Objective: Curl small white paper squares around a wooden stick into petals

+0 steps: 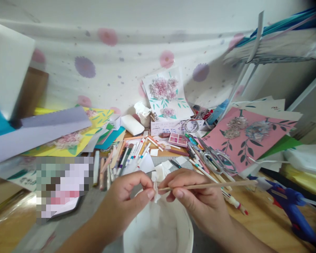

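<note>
My left hand (126,198) pinches a small scrap of white tissue paper (156,191) between thumb and forefinger. My right hand (197,196) grips a thin wooden stick (216,185) that points left, its tip touching the tissue scrap. Both hands hover above a white bowl (185,228) holding more white tissue. Their fingertips almost meet at the scrap.
The wooden desk is crowded: several marker pens (133,154), scissors (217,160), a pink flower card (249,135), a white flower card (167,95) leaning on the dotted cloth, a blue glue gun (292,207) at right, yellow and lilac paper sheets (55,126) at left.
</note>
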{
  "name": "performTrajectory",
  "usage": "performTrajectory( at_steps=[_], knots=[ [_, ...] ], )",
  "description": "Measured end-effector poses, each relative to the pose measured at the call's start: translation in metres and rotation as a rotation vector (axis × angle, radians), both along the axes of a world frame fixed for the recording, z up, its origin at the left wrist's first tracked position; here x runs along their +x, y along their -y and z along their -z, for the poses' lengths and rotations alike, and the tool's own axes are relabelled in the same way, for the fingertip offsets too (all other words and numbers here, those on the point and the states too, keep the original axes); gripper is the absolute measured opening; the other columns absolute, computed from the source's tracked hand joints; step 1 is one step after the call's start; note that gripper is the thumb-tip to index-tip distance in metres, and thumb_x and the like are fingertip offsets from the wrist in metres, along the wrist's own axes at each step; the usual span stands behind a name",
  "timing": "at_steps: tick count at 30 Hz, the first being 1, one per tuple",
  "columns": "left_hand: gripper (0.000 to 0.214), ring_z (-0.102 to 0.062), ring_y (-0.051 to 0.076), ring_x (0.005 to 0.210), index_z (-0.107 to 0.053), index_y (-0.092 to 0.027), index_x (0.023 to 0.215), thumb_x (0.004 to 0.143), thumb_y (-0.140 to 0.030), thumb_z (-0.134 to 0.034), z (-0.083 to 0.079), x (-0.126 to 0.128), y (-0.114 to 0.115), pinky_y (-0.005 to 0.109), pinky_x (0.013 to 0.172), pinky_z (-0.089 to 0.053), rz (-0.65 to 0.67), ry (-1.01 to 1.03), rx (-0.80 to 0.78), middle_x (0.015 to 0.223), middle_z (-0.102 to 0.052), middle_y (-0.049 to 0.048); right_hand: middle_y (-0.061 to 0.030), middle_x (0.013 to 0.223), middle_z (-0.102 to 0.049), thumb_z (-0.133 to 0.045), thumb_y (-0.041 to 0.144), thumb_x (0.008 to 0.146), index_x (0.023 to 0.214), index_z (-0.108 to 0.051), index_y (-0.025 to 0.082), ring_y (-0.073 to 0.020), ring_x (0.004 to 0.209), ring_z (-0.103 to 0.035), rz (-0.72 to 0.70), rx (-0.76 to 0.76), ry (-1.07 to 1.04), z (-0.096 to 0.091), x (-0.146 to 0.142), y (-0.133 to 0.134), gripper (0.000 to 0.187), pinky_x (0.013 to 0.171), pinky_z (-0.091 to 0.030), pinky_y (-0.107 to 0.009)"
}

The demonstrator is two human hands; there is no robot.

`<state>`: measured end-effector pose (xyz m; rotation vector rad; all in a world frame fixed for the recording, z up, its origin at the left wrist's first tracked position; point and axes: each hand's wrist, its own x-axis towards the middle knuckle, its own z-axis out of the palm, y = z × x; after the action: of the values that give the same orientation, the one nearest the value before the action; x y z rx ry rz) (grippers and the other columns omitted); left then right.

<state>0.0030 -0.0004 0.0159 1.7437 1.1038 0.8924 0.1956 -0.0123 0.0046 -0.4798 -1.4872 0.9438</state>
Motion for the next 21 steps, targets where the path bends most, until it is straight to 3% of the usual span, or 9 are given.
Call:
performTrajectory(
  at_steps=[13, 21],
  knots=[
    [0.019, -0.049, 0.014, 0.059, -0.059, -0.019, 0.066, 0.083, -0.025, -0.053, -0.0002, 0.0000, 0.0008, 0.024, 0.056, -0.037, 0.027, 0.004, 0.001, 0.061, -0.054, -0.0031, -0.0042, 0.086, -0.077, -0.065, 0.015, 0.089, 0.100, -0.076, 0.027, -0.0191, 0.083, -0.071, 0.025, 0.046, 0.029, -0.0021, -0.0005, 0.0008, 0.020, 0.074, -0.058, -0.032],
    [0.017, -0.055, 0.015, 0.065, -0.061, -0.019, 0.067, 0.083, -0.021, -0.054, 0.0037, -0.0003, 0.0013, 0.025, 0.061, -0.040, 0.049, -0.026, 0.099, 0.065, -0.058, -0.0023, -0.0063, 0.093, -0.077, -0.067, 0.016, 0.088, 0.102, -0.077, 0.030, -0.0203, 0.085, -0.073, 0.042, 0.023, 0.027, -0.0030, 0.0006, 0.0033, 0.023, 0.059, -0.061, -0.027]
  ],
)
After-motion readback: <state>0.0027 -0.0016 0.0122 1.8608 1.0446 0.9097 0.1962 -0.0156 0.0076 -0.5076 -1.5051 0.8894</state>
